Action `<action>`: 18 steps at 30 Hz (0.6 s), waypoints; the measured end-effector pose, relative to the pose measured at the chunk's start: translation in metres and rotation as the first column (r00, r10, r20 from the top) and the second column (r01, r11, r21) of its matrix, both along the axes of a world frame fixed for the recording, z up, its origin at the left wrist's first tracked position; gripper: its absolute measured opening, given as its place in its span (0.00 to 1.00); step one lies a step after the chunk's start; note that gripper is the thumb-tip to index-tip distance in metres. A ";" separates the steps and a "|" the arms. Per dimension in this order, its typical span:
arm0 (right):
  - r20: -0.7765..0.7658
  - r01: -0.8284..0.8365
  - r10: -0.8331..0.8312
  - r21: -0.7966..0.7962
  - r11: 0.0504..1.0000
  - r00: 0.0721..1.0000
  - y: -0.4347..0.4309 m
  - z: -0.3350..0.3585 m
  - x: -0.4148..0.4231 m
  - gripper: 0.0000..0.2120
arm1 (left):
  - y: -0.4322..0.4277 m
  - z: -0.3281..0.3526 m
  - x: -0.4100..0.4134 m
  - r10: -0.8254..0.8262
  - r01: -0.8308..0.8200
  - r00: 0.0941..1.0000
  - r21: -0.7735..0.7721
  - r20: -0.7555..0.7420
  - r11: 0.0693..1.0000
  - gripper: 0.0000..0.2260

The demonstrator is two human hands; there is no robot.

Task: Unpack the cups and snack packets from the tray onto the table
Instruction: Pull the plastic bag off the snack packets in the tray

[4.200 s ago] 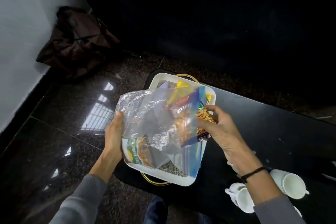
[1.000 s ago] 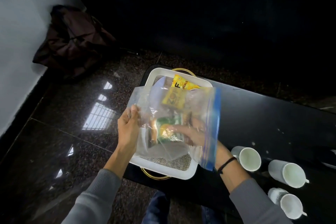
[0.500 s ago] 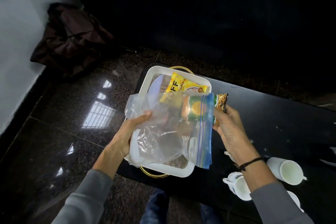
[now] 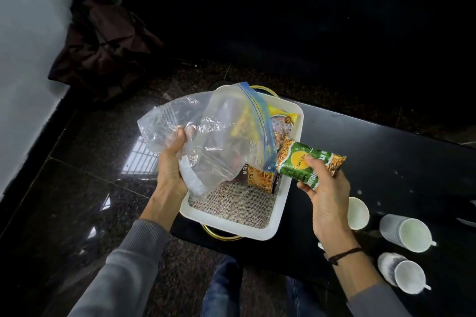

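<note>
Down at the near edge, jeans-clad knees (image 4: 226, 288) sit against the black table (image 4: 401, 152), and three white cups stand on it to the right: one nearest (image 4: 408, 276), one behind it (image 4: 412, 232), and one (image 4: 358, 213) half hidden behind the right wrist. The right hand (image 4: 325, 194) is closed around a green snack packet (image 4: 309, 161), fingers wrapped underneath, holding it in the air over the right rim of the white tray (image 4: 231, 224). The left hand (image 4: 171, 166) grips a clear zip bag (image 4: 206, 136) by its crumpled side, lifted above the tray with its blue-edged mouth toward the green packet. On the tray's woven liner lies a dark "mixture" packet (image 4: 260, 177), and toward the far end a yellow packet (image 4: 279, 112). Beyond, on the glossy floor (image 4: 85, 188) by the wall, a dark bag (image 4: 103, 46) slumps.
</note>
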State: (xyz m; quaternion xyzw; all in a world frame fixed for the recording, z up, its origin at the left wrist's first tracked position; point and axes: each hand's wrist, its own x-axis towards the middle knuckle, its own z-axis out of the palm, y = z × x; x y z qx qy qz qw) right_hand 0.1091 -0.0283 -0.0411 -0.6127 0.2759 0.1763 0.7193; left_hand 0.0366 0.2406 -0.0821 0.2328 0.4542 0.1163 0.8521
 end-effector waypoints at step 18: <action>-0.188 -0.363 0.342 -0.086 0.928 0.920 0.018 -0.035 -0.073 0.21 | -0.009 0.013 0.021 0.031 -0.030 0.999 -0.047 0.031 0.998 0.07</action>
